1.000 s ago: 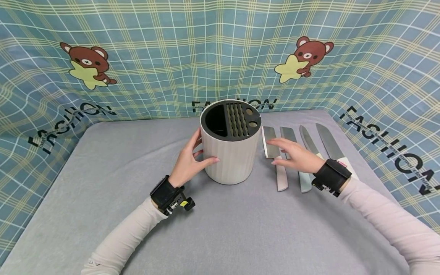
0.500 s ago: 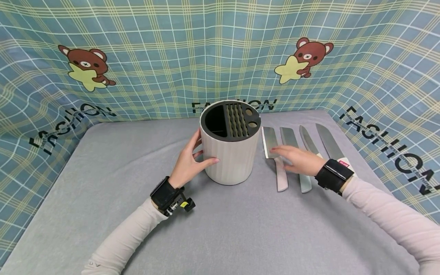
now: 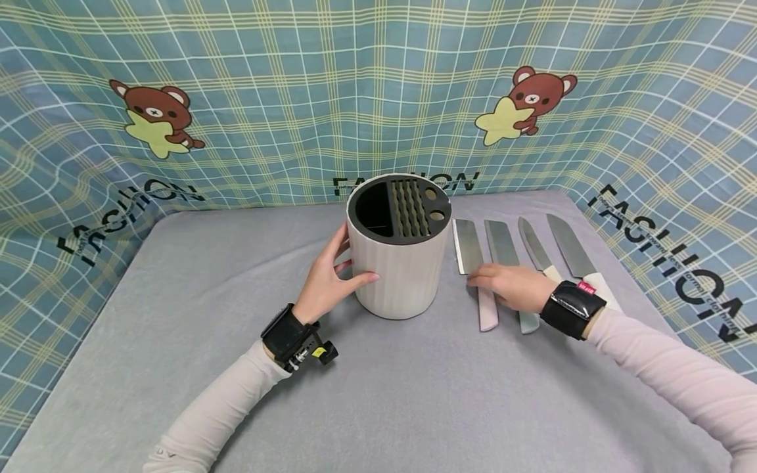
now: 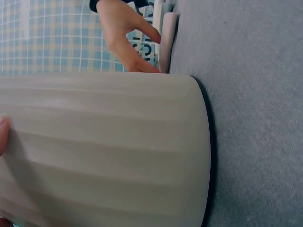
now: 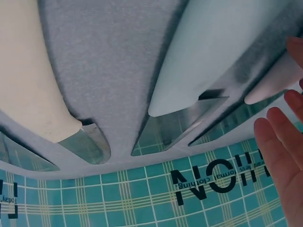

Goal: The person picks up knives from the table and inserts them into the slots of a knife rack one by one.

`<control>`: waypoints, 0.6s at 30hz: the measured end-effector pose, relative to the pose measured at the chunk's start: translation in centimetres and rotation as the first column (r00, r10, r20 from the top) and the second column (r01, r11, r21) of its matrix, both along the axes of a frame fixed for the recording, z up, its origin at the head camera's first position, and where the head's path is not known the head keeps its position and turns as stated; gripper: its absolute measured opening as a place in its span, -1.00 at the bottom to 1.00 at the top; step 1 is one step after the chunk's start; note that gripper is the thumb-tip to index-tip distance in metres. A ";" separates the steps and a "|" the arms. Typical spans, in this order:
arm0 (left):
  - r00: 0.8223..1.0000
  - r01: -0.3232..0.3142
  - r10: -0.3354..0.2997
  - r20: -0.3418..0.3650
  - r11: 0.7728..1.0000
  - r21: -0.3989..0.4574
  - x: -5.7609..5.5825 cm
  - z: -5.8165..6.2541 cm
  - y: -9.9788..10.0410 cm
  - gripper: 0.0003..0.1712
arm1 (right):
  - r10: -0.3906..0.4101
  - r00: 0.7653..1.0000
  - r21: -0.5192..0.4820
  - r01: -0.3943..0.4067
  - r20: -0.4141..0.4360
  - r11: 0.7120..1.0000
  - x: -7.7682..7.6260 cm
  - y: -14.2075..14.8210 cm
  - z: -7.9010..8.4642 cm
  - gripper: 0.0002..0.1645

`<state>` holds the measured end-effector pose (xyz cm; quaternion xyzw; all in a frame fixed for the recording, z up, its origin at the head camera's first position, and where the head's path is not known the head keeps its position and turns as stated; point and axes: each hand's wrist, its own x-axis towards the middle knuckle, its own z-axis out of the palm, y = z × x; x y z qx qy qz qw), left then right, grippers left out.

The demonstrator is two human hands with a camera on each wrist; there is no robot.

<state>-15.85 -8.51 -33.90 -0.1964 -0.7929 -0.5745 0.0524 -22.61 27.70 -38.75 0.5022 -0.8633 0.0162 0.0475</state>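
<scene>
4 knives [image 3: 570, 249] lie right of the white holder [image 3: 397, 282] on the bench [image 3: 367, 394], handles toward me, presumably for easy pickup. My left grip [image 3: 325, 284] wraps round the holder, likely to steady it; right grip [image 3: 516, 287] is at the pink handle [image 3: 487, 312], can't tell if closed.

"FASHION" 3x on plaid cloth [image 3: 307, 98], ctr 1 part-hidden; sm. "clothing." too; red wristband tag [image 3: 586, 288] illeg.
</scene>
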 end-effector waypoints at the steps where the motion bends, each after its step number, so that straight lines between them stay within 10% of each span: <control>1: 1.000 0.000 0.000 0.001 1.000 0.001 0.0 0.0 0.0 0.10 | 0.010 1.000 0.008 -0.010 -0.009 1.000 0.0 0.0 -0.1 -0.44; 18: 1.000 -0.006 0.006 -0.015 1.000 0.000 -0.8 -1.6 -0.3 0.12 | 0.072 0.997 0.029 -0.072 0.003 0.997 -0.6 0.4 -0.9 -0.56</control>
